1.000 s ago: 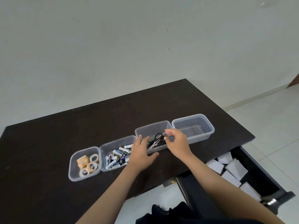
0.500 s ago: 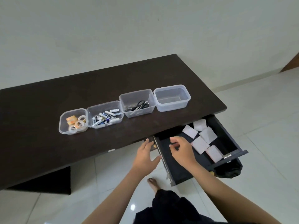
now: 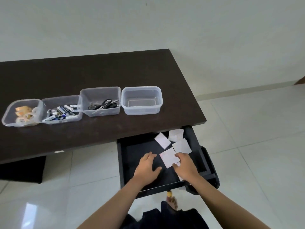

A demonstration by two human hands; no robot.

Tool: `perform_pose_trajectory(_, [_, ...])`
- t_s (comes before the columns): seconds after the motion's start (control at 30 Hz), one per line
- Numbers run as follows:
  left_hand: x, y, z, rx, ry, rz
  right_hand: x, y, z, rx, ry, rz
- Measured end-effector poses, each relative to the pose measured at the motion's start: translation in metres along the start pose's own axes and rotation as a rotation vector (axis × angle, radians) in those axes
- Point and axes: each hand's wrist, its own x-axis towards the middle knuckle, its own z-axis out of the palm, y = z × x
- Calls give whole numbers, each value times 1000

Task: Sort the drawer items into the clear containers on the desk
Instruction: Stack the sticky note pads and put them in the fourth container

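While hands reach into drawer [image 3: 194, 142] | left [image 3: 147, 167] flat | right [image 3: 185, 166] touching paper [image 3: 168, 157]

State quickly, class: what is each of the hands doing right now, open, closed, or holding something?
Left hand: open, fingers spread flat on the drawer floor, holding nothing.
Right hand: fingers curled onto the nearest white paper square; a firm grip cannot be told.

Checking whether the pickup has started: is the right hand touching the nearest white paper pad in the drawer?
Touching. The head view shows the right hand with its fingers lying over the right edge of the nearest white paper pad, no gap visible.
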Motion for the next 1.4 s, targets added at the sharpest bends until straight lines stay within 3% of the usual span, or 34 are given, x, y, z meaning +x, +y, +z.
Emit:
perform_pose_trajectory(0.2, [35,22,54,26,-48,-106,37,37,-21,-135,-101,-60])
perform_pose_trajectory(0.47, [73,12,78,24,-33,-174,87,32,-20,-430,-210,-340])
perform_pose_trajectory(0.6, [76,5,87,2,43,-229,97,31,-20,-583,-265,-356])
perform_pose_trajectory(0.93, [63,-1,88,-374,104,-395,90,25,-29,-748,-158,-530])
perform_pose_trajectory(1.1, [59,-1,92,-466,92,-450,87,25,-40,-743,-147,-557])
perform_pose_trajectory(1.2, [58,1,92,-487,83,-442,83,27,-44,-713,-42,-572])
perform_pose_trajectory(1.4, [54,12,86,-639,95,-413,59,30,-42,-327,191,-590])
